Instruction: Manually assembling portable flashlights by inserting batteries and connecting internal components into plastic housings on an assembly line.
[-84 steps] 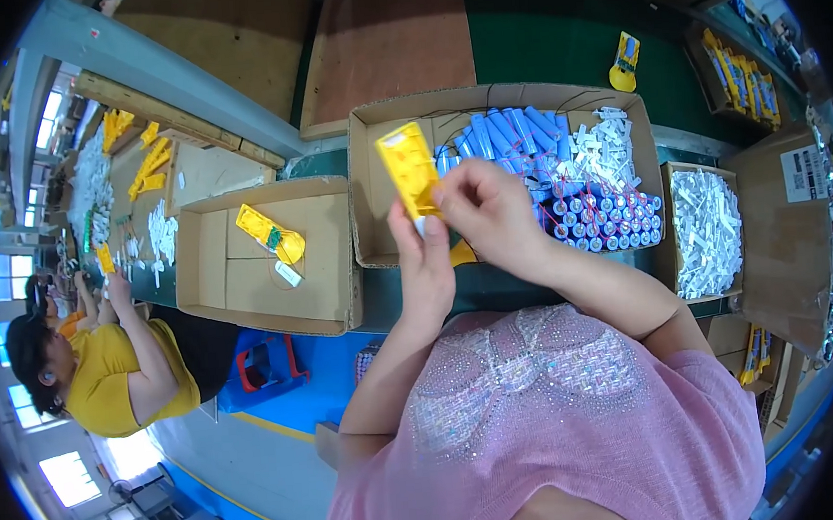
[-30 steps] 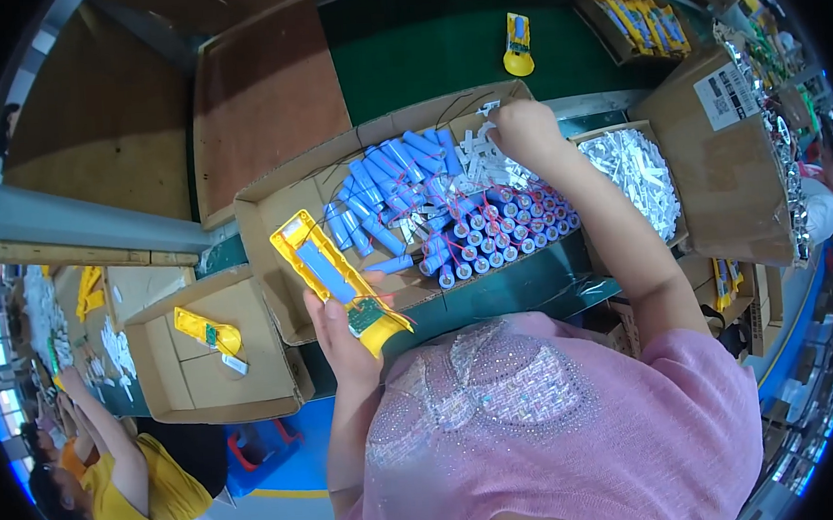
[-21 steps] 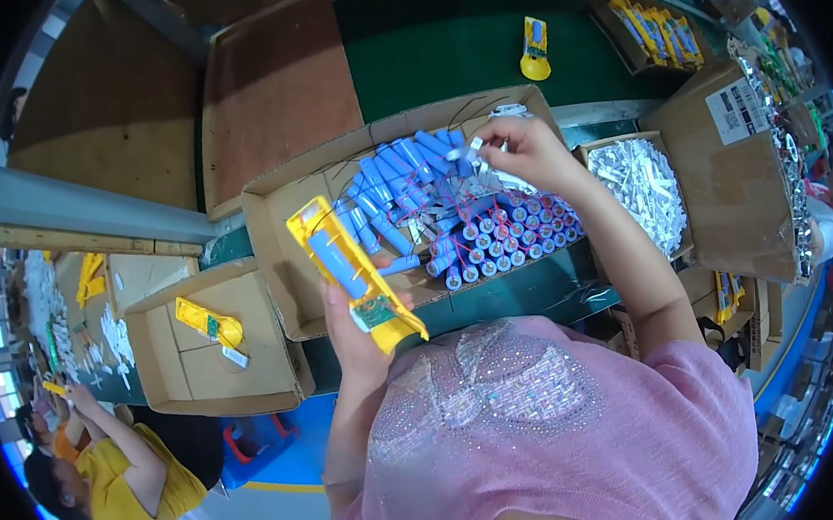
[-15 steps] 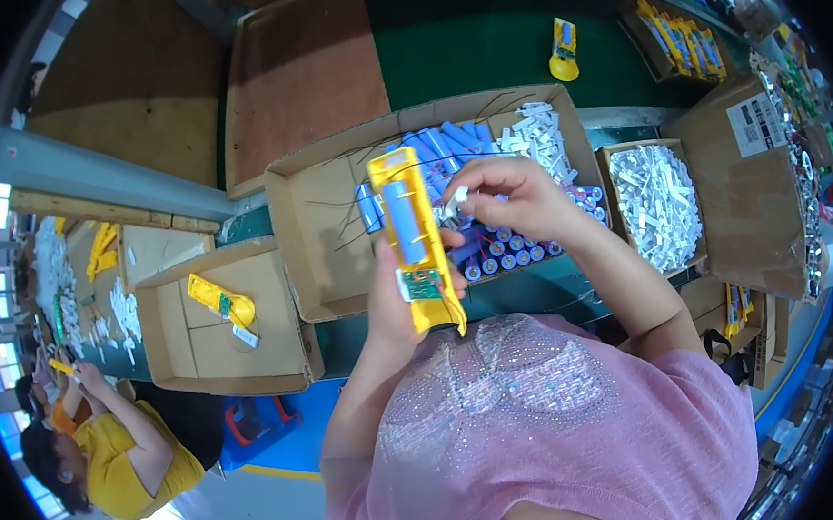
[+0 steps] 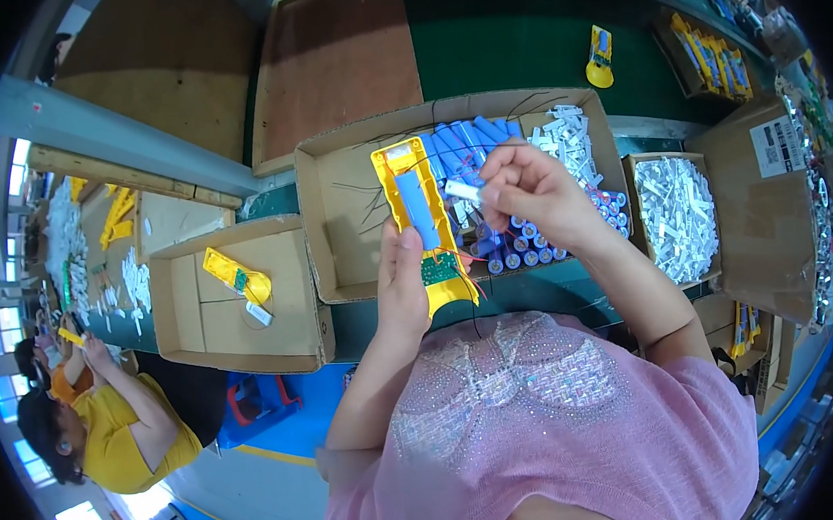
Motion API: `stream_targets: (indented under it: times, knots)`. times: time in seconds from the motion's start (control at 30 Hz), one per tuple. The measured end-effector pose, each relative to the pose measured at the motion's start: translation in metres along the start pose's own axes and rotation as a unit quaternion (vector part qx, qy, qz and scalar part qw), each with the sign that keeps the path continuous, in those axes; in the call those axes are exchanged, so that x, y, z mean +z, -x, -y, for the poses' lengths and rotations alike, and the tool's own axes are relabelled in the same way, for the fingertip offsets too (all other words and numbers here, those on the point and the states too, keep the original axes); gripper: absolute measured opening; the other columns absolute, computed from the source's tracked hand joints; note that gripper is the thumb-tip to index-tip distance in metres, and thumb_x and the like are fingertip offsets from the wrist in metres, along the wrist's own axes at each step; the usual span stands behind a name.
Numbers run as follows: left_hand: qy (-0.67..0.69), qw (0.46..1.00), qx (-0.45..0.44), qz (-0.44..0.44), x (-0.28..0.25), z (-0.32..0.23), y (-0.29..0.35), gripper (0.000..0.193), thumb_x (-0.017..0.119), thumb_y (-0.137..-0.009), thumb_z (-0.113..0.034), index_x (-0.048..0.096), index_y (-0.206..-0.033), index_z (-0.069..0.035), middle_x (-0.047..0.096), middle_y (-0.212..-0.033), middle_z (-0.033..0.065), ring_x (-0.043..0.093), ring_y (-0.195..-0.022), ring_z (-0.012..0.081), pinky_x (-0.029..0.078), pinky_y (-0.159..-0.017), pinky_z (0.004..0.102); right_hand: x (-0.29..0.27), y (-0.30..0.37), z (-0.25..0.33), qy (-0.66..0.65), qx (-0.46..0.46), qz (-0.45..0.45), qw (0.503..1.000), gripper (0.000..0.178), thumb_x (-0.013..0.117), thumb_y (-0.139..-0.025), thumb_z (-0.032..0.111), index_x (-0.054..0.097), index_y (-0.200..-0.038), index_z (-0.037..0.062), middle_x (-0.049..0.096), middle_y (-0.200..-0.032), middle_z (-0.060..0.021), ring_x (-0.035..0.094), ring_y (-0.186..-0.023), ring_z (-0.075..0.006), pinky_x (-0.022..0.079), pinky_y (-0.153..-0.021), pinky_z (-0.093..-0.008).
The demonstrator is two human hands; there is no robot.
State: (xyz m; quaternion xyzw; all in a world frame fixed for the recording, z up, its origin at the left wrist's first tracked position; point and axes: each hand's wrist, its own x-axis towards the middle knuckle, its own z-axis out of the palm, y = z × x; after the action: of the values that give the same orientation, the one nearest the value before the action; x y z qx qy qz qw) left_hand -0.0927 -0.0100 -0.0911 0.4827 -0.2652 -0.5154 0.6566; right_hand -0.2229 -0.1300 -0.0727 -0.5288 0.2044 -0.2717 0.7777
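My left hand (image 5: 402, 278) is closed round a long yellow plastic housing (image 5: 441, 228). A blue cylindrical battery (image 5: 417, 203) lies in it, with a green circuit board (image 5: 440, 267) below and thin red and black wires trailing off. My right hand (image 5: 538, 193) pinches a small white flat piece (image 5: 463, 191), held just right of the housing. Both hands are above a cardboard box (image 5: 342, 290). In that box, blue batteries (image 5: 531, 256) with red wires stand in rows. More blue batteries (image 5: 462, 148) lie loose behind, beside a heap of white pieces (image 5: 567, 141).
Right of the box, a smaller carton (image 5: 632, 172) is full of white pieces. At left, an open carton (image 5: 178, 343) holds another yellow housing (image 5: 238, 276). One yellow housing (image 5: 601, 58) lies on the green bench. A co-worker in yellow (image 5: 127, 435) sits at far left.
The white piece in my right hand has turned and shows more of its length. The housing stands more upright in my left hand, and the whole view has shifted slightly.
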Motion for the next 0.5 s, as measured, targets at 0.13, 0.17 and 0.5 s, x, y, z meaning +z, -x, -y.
stream_targets:
  times: [0.13,0.17,0.5]
  knots:
    - [0.006,0.999,-0.042,0.019,0.004,-0.006,0.003,0.035,0.041,-0.088,-0.027,0.035,-0.114,-0.005,0.051,-0.09,0.0074,0.056,-0.068,0.0138,0.047,-0.059,0.0252,0.005,-0.014,0.015,0.03,-0.026,0.009,0.999,0.01,0.051,-0.079,0.002,0.044,-0.087,0.0034,0.053,-0.065,-0.0031,0.05,-0.056,-0.0075,0.041,-0.052,-0.0195]
    - [0.006,0.999,-0.041,0.018,0.005,-0.005,0.003,0.035,0.041,-0.088,-0.027,0.035,-0.114,-0.005,0.051,-0.09,0.0074,0.056,-0.068,0.0138,0.047,-0.059,0.0252,0.005,-0.019,0.017,0.059,-0.034,0.004,0.998,0.01,0.051,-0.079,0.002,0.044,-0.087,0.0035,0.052,-0.064,-0.0025,0.05,-0.056,-0.0067,0.041,-0.052,-0.0187]
    - [-0.111,0.991,-0.043,0.061,0.002,-0.027,0.001,0.034,0.035,-0.089,-0.028,0.036,-0.112,-0.003,0.055,-0.082,0.0102,0.056,-0.067,0.0132,0.046,-0.061,0.0245,0.013,-0.051,0.066,0.533,-0.133,0.077,0.832,0.016,0.057,-0.073,0.002,0.046,-0.085,0.0031,0.049,-0.064,-0.001,0.045,-0.058,-0.0042,0.037,-0.05,-0.0168]
